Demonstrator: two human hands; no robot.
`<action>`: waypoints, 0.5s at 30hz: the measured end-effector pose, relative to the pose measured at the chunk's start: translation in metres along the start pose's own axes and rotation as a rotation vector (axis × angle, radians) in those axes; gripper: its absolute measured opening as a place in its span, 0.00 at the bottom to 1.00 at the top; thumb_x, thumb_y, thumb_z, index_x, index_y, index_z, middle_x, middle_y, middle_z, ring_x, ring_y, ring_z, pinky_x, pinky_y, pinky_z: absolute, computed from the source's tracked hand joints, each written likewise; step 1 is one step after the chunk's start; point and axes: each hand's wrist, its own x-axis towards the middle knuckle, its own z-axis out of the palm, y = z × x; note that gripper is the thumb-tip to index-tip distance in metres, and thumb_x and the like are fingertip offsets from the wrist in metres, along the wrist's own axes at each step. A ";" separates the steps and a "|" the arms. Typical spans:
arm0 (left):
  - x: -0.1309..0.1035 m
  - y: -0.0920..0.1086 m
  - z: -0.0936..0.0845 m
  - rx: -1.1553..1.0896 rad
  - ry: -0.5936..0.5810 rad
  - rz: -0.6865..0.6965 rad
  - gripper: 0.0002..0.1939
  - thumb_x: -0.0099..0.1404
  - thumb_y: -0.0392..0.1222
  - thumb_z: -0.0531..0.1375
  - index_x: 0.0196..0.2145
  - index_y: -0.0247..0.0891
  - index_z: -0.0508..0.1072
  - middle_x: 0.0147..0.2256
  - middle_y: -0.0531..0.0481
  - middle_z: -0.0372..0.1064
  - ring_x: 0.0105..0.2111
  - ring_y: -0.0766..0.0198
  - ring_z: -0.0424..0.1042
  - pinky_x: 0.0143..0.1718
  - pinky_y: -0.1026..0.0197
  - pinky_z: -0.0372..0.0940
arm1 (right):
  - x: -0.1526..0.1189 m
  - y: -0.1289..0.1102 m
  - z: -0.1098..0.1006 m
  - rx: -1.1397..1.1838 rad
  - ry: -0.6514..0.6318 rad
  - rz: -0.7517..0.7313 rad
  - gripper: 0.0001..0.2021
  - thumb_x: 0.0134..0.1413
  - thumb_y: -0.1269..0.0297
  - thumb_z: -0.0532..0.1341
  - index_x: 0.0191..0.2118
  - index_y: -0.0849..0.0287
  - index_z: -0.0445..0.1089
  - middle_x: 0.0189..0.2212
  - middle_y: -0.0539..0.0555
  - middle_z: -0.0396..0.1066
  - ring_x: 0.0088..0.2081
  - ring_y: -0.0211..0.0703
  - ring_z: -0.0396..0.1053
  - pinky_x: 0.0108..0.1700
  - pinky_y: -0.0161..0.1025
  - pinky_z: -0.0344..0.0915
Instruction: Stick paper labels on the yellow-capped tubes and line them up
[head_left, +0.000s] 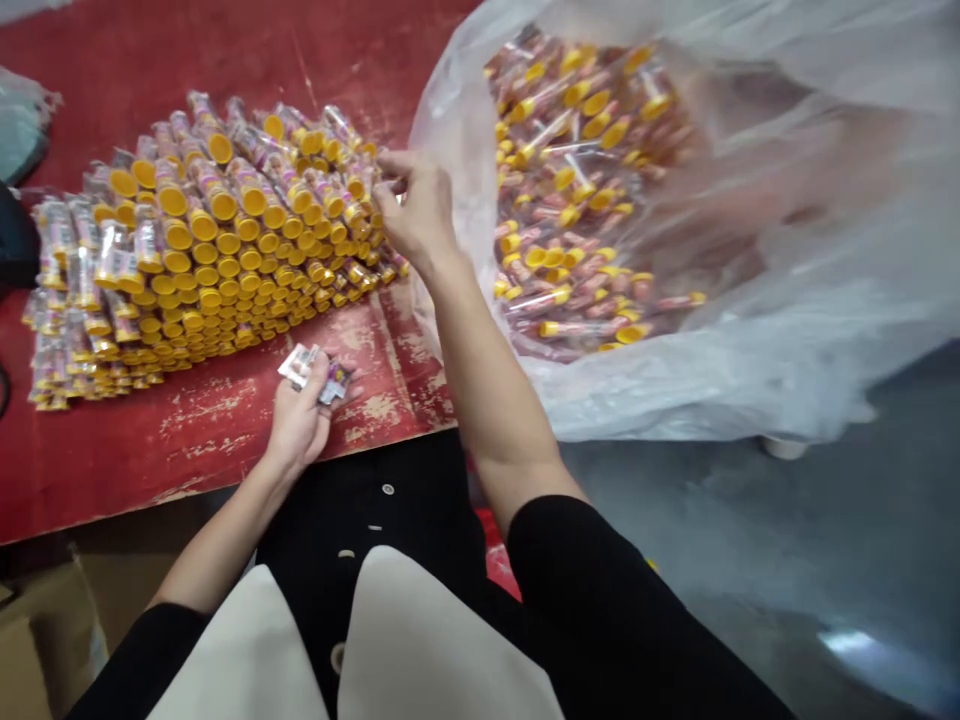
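My left hand [296, 415] is palm up near the table's front edge. Its thumb presses down on a few small printed slips [298, 365], white and dark, possibly labels or little packets. A large stack of clear wrapped tubes with yellow caps [247, 235] lies in front of me, most caps facing my way. At the stack's upper right end is my right hand [420, 205], thumb and fingers drawn together against the tubes. Blur and the fingers hide what, if anything, is pinched there.
Right of the stack, a big translucent plastic bag [675, 395] lies open, holding many loose yellow-capped tubes [574, 200]. The red table [375, 50] has worn paint. Dark objects [16, 240] sit at its left edge, and cardboard [45, 640] is below left.
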 end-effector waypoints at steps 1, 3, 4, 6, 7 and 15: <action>0.001 0.000 -0.002 0.000 0.030 -0.013 0.18 0.54 0.47 0.72 0.37 0.36 0.73 0.30 0.52 0.77 0.32 0.66 0.80 0.37 0.66 0.74 | -0.004 0.011 -0.020 -0.043 0.015 -0.021 0.10 0.55 0.67 0.68 0.43 0.58 0.76 0.40 0.52 0.75 0.45 0.45 0.74 0.53 0.49 0.71; 0.005 0.000 -0.003 -0.002 0.078 -0.034 0.19 0.51 0.45 0.74 0.36 0.36 0.73 0.28 0.55 0.76 0.28 0.69 0.78 0.34 0.68 0.74 | -0.014 0.040 -0.065 -0.179 0.046 0.006 0.07 0.55 0.67 0.67 0.40 0.59 0.77 0.40 0.52 0.74 0.49 0.47 0.73 0.57 0.52 0.67; 0.006 -0.001 -0.002 -0.005 0.088 -0.037 0.19 0.50 0.45 0.74 0.35 0.36 0.73 0.27 0.56 0.75 0.27 0.70 0.77 0.33 0.69 0.73 | -0.019 0.056 -0.087 -0.238 0.041 0.063 0.03 0.53 0.68 0.68 0.33 0.61 0.76 0.35 0.52 0.73 0.50 0.49 0.72 0.60 0.55 0.64; 0.008 -0.005 0.002 -0.014 0.076 -0.026 0.21 0.47 0.44 0.76 0.34 0.36 0.73 0.26 0.57 0.74 0.25 0.71 0.76 0.33 0.69 0.74 | -0.026 0.086 -0.121 -0.300 -0.029 0.167 0.14 0.48 0.68 0.71 0.18 0.61 0.68 0.23 0.50 0.65 0.49 0.51 0.72 0.62 0.58 0.62; 0.008 -0.007 0.005 -0.015 0.060 -0.018 0.21 0.46 0.45 0.76 0.33 0.35 0.73 0.26 0.57 0.74 0.25 0.71 0.75 0.33 0.68 0.74 | -0.029 0.096 -0.132 -0.304 -0.060 0.199 0.19 0.43 0.69 0.73 0.14 0.60 0.64 0.20 0.48 0.61 0.48 0.52 0.72 0.62 0.59 0.61; 0.005 -0.016 0.023 -0.064 0.113 0.045 0.26 0.40 0.49 0.77 0.31 0.35 0.71 0.28 0.57 0.73 0.29 0.69 0.75 0.42 0.60 0.74 | -0.106 0.003 -0.151 0.013 0.021 0.011 0.06 0.60 0.57 0.64 0.39 0.52 0.74 0.39 0.54 0.73 0.45 0.45 0.72 0.51 0.48 0.68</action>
